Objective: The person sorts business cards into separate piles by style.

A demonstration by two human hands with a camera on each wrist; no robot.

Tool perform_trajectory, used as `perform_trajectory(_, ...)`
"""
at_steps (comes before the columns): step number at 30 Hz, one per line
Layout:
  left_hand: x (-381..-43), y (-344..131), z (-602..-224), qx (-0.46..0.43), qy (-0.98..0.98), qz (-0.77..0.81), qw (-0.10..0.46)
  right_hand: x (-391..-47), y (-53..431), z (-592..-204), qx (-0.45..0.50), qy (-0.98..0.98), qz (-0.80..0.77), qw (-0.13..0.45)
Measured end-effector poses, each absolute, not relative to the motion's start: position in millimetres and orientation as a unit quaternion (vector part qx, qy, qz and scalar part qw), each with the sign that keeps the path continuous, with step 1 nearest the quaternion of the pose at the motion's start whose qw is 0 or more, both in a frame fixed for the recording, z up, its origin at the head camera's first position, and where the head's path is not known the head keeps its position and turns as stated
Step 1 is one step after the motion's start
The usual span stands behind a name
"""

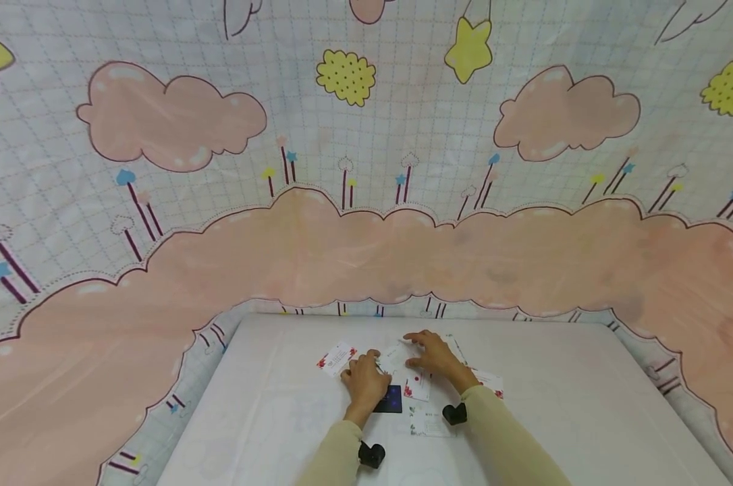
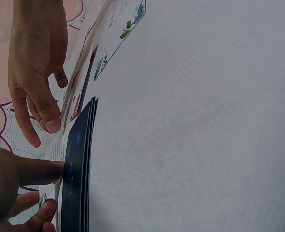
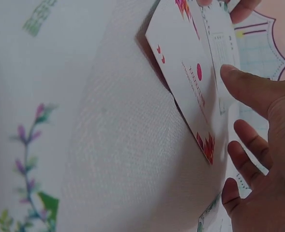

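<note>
My left hand [image 1: 365, 380] is bent over the pile of cards, its thumb beside a stack of dark blue cards [image 2: 77, 164]. Between its thumb and fingers it holds one end of a white card with green sprigs [image 3: 220, 46]. My right hand [image 1: 436, 354] hovers over that card's other side, fingers spread and loosely bent, holding nothing. Below the right hand lies a white card with red flowers [image 3: 186, 77], overlapping other cards. Part of the sprigged card is hidden by my left hand.
Another red-cornered card [image 1: 337, 358] lies left of my left hand. A leaf-patterned card [image 1: 430, 422] lies near my right wrist, and a red-flowered card [image 1: 489, 382] sits right of it. All rest on a white table [image 1: 269, 405] before a patterned cloth backdrop.
</note>
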State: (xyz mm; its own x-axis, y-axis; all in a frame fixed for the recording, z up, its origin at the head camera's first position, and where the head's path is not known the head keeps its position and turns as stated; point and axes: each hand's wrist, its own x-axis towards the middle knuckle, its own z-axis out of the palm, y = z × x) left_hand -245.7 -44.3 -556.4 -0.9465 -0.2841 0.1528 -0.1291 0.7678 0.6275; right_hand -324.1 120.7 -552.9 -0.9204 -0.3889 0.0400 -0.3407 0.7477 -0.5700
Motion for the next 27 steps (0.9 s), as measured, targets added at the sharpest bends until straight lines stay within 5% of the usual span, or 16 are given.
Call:
perform_trajectory(16, -243.4, -44.3, -555.8, 0.087, -0.931, -0.335, 0.118, -323.2, 115.8, -558.0, -0.171, 0.923, -0.340, 0.062)
perform_trajectory(27, -242.8, -47.3, -554.5, 0.084, -0.927, -0.336, 0.143, -319.1, 114.7, -553.0, -0.226, 0.904, -0.362, 0.026)
